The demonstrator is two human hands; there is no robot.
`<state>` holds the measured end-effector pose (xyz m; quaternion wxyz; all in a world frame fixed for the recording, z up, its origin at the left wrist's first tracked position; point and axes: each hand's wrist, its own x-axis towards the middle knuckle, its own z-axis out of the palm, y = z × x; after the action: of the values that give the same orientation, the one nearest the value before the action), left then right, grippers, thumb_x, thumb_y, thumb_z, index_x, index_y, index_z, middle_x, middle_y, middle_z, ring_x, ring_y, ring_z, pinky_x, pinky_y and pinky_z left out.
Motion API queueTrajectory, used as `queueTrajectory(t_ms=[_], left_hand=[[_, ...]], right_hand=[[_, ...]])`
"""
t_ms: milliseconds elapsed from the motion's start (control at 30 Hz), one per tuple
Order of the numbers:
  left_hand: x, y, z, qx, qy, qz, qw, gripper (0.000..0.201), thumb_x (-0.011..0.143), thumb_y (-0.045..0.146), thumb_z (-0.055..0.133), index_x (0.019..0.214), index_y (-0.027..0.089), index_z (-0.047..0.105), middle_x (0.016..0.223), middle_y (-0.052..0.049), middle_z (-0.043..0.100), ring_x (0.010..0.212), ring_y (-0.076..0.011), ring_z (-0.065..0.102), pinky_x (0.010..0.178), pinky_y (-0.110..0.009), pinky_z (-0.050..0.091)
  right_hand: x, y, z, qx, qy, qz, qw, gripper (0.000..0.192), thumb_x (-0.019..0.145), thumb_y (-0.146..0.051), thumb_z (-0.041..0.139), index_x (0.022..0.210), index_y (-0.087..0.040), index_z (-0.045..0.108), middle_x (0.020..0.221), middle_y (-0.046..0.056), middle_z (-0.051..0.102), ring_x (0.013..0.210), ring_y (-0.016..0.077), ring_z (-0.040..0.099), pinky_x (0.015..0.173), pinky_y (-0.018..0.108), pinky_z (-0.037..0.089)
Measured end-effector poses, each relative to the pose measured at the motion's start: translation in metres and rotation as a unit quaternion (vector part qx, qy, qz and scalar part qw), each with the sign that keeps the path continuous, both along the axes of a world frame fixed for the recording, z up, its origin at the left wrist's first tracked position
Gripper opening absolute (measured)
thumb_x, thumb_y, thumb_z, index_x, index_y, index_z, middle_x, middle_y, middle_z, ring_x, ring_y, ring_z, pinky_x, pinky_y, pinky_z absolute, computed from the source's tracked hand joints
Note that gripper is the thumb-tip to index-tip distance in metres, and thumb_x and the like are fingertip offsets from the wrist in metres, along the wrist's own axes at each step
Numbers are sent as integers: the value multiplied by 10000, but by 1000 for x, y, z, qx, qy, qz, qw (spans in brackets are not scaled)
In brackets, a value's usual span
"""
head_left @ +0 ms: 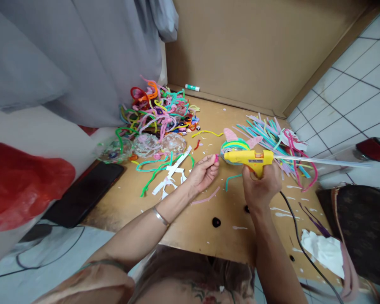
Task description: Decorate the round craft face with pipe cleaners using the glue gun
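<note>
Yellow glue gun (248, 157) sits in the right hand (260, 185), fingers wrapped tight about its grip, nozzle pointing left over the brown worktop (190, 219). At the nozzle tip the left hand (204, 172) pinches a small pink piece (216, 158) between fingertips, the other fingers curled. One coiled pipe-cleaner figure (236, 145) lies just behind. Three clear glass dishes (145, 145) stand in a row beside one black phone (85, 192).
</note>
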<state>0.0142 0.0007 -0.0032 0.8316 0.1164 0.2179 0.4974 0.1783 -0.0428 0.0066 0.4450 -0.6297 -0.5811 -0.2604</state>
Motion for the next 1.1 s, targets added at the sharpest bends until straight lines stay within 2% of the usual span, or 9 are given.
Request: queueTrajectory(t_ms=[167, 800, 1100], left_hand=[[0, 0, 1, 1, 4, 2, 1000, 210, 868, 99, 703, 703, 117, 575, 590, 32, 540, 450, -14, 386, 431, -108, 309], [0, -2, 1, 20, 21, 4, 1000, 224, 806, 148, 792, 726, 118, 585, 603, 38, 546, 469, -13, 401, 437, -111, 302], [-1, -1, 1, 23, 21, 8, 999, 216, 815, 142, 778, 715, 118, 588, 596, 34, 547, 467, -16, 394, 441, -117, 301]], right_hand=[[0, -1, 2, 0, -12, -8, 1000, 201, 786, -301, 601, 756, -268, 406, 707, -3, 482, 680, 209, 526, 619, 319, 393], [0, -3, 4, -8, -5, -1, 1000, 145, 781, -281, 603, 810, -258, 462, 730, -3, 502, 698, 209, 535, 636, 317, 408], [2, -3, 5, 0, -7, -19, 1000, 189, 736, -281, 599, 746, -268, 411, 697, -11, 490, 663, 198, 529, 607, 308, 408]])
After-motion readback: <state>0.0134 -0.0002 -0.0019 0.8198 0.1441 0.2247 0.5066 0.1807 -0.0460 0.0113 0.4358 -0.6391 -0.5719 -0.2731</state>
